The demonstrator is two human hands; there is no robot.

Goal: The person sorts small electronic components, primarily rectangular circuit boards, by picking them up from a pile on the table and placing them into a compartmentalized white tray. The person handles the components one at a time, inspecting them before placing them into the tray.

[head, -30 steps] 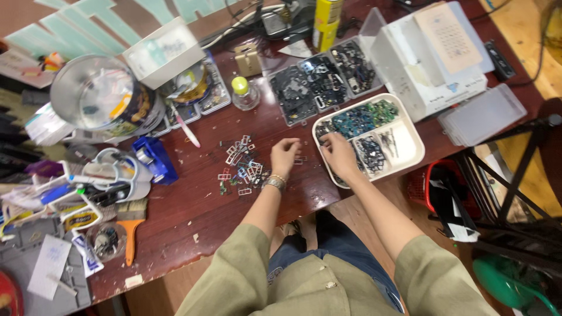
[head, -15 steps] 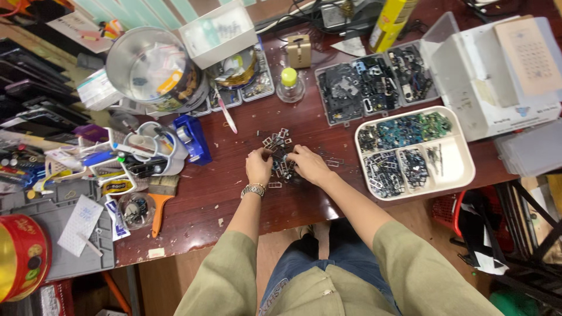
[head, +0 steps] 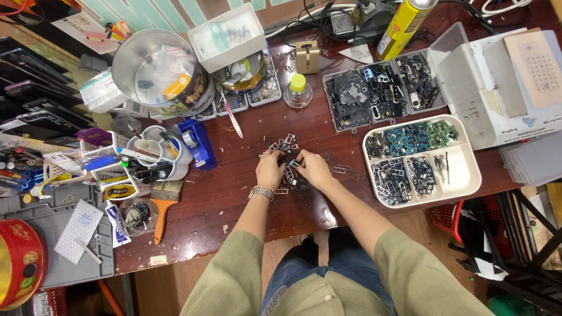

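Both hands, left (head: 269,171) and right (head: 313,168), pinch small metal frames (head: 288,158) from pile on table (head: 234,205); white tray (head: 462,175) at 3 o'clock.

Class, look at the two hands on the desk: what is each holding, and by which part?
Both the left hand and right hand rest on the pile of small metal frames; which piece, or where it is gripped, cannot be told.

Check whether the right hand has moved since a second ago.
Yes. The right hand was at the rim of the white compartment tray; it now lies well to the tray's left, on the pile of small metal frames.
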